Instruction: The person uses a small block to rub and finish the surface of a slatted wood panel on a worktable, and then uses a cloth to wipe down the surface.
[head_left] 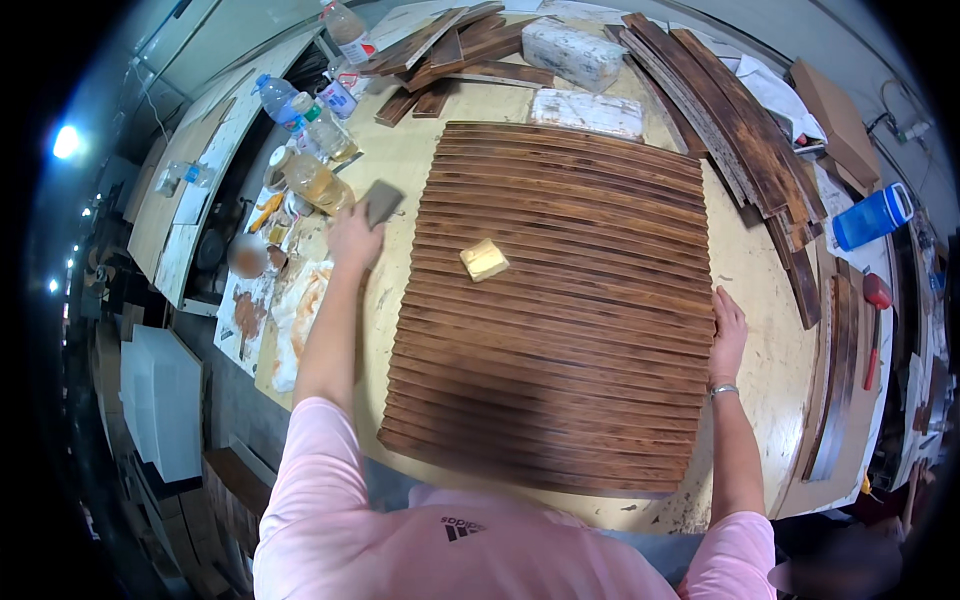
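A brown wooden panel (560, 330) with many horizontal ridges lies flat on the table in front of me. To its left, my left hand (355, 238) is closed on the near end of a grey rectangular block (383, 203) that looks like a sanding sponge, resting at the tabletop beside a bottle. My right hand (728, 325) lies along the panel's right edge with its fingers stretched out, touching it and gripping nothing. A small yellow sponge-like block (484, 260) sits on the panel, left of its middle.
Bottles (312, 180) and stained rags (298, 325) crowd the table's left side. Dark wood strips (740, 120) and two wrapped white blocks (572, 55) lie at the back. A blue jug (872, 216) and a red-headed mallet (876, 300) are at right.
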